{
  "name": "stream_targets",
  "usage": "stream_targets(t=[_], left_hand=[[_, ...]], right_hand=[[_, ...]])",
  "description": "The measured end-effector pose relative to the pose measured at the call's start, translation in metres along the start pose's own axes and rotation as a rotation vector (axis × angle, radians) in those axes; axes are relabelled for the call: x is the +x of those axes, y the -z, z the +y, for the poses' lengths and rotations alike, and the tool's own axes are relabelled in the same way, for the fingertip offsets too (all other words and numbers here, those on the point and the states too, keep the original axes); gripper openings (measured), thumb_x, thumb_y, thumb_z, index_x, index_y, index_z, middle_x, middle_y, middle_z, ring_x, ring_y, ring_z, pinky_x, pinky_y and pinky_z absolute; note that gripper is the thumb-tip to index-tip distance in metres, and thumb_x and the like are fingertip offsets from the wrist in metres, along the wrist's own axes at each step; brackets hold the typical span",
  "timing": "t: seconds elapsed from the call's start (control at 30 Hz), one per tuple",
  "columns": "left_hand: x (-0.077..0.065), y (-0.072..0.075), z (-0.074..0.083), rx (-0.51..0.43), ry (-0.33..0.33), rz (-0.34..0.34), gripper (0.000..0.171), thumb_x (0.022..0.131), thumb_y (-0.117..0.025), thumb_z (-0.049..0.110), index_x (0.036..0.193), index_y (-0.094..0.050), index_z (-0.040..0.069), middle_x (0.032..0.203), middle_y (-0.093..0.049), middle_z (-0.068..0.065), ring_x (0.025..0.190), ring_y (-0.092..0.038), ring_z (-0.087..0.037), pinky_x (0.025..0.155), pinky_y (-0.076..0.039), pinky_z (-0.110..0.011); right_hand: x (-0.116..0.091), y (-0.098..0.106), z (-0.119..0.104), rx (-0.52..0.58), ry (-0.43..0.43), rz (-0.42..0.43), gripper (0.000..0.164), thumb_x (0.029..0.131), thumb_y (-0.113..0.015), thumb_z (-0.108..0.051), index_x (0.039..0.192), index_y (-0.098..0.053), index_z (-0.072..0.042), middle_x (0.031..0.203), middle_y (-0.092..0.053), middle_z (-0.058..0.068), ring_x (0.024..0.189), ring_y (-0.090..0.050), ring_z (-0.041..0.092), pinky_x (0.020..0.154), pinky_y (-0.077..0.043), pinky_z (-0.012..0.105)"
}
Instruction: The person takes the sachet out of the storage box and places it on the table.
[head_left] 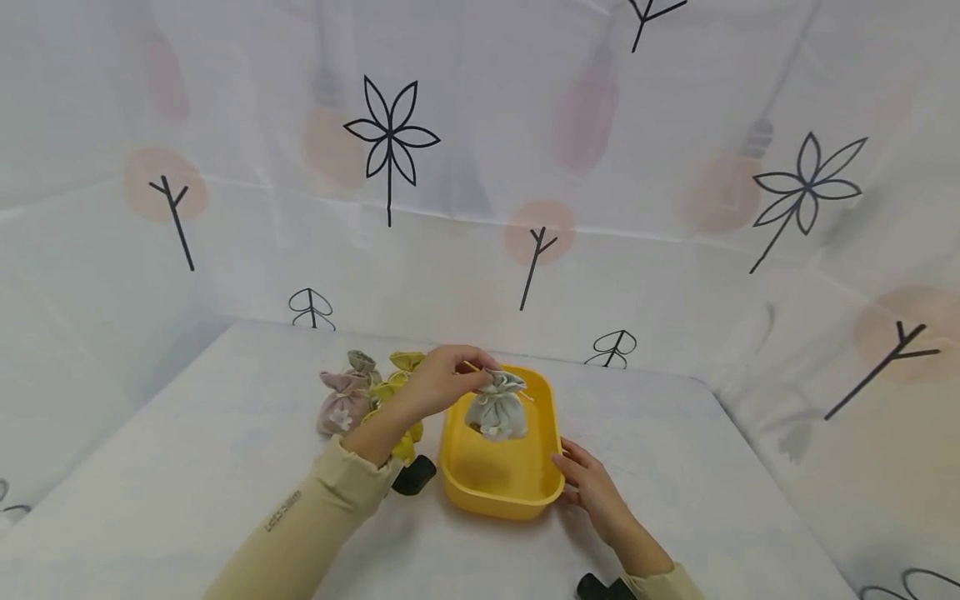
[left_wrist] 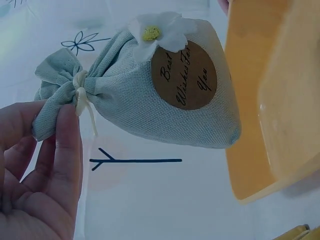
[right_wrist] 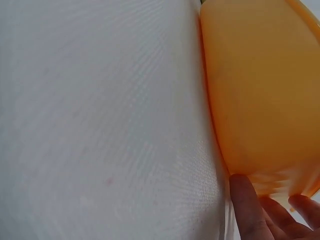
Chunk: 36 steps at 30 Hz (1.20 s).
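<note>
My left hand [head_left: 450, 379] pinches a pale grey-green drawstring pouch [head_left: 498, 412] by its gathered neck, over the yellow plastic tub [head_left: 495, 505]. In the left wrist view the pouch hangs sideways, with a white fabric flower [left_wrist: 167, 32] and a round brown label [left_wrist: 184, 75] reading "Best Wishes For You". A cream cord ties its neck. On the right, my right hand [head_left: 592, 487] touches the tub's side near the rim. Several of its fingertips [right_wrist: 242, 190] lie against the outer wall in the right wrist view. Inside the tub I see only bare yellow floor around the pouch.
Left of the tub stand a pink pouch [head_left: 343, 406] with a white flower, a greyish pouch [head_left: 362, 362] behind it, and several yellow pouches [head_left: 406, 447] partly hidden by my left forearm. A white cloth with plant drawings [head_left: 390, 133] hangs behind the white table [head_left: 225, 450].
</note>
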<state>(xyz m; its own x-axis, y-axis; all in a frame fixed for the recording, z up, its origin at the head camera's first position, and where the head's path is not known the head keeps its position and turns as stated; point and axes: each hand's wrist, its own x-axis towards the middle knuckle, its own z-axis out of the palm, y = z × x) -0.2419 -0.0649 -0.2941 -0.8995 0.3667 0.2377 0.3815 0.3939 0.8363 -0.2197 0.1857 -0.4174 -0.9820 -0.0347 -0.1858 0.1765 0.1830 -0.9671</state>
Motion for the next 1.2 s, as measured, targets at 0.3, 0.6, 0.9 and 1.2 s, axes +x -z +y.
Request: stream_targets(t=[0.3, 0.6, 0.9, 1.2], left_hand=[[-0.025, 0.016, 0.006, 0.008, 0.021, 0.018, 0.010, 0.090, -0.062, 0.013, 0.097, -0.069, 0.013, 0.091, -0.063, 0.003, 0.082, -0.058, -0.017, 0.072, -0.051, -0.031], [-0.050, 0.035, 0.008, 0.057, -0.003, 0.058, 0.009, 0.089, -0.063, 0.012, 0.095, -0.070, 0.015, 0.090, -0.064, 0.004, 0.079, -0.058, -0.017, 0.067, -0.051, -0.033], [-0.065, 0.055, -0.002, 0.161, -0.019, 0.089, 0.013, 0.089, -0.062, 0.013, 0.099, -0.069, 0.017, 0.087, -0.066, 0.007, 0.078, -0.060, -0.014, 0.098, 0.007, -0.069], [-0.084, 0.078, -0.017, 0.167, 0.011, 0.143, 0.013, 0.090, -0.060, 0.012, 0.100, -0.068, 0.012, 0.097, -0.065, -0.001, 0.083, -0.059, -0.016, 0.072, -0.049, -0.032]], right_hand=[[0.001, -0.001, 0.000, 0.000, 0.004, -0.008, 0.051, 0.097, -0.049, -0.022, 0.139, -0.036, 0.003, 0.133, -0.043, 0.025, 0.106, -0.056, 0.030, 0.075, -0.053, 0.037], [0.001, 0.002, 0.000, 0.005, 0.012, -0.027, 0.053, 0.098, -0.048, -0.024, 0.141, -0.033, 0.002, 0.135, -0.042, 0.025, 0.109, -0.054, 0.032, 0.077, -0.053, 0.038], [0.001, 0.003, 0.000, -0.009, 0.003, -0.030, 0.053, 0.097, -0.049, -0.025, 0.141, -0.034, 0.001, 0.136, -0.041, 0.024, 0.108, -0.055, 0.030, 0.077, -0.053, 0.036], [-0.002, 0.002, -0.001, 0.003, -0.004, -0.013, 0.051, 0.097, -0.048, -0.023, 0.141, -0.034, 0.002, 0.135, -0.042, 0.025, 0.106, -0.056, 0.030, 0.075, -0.053, 0.036]])
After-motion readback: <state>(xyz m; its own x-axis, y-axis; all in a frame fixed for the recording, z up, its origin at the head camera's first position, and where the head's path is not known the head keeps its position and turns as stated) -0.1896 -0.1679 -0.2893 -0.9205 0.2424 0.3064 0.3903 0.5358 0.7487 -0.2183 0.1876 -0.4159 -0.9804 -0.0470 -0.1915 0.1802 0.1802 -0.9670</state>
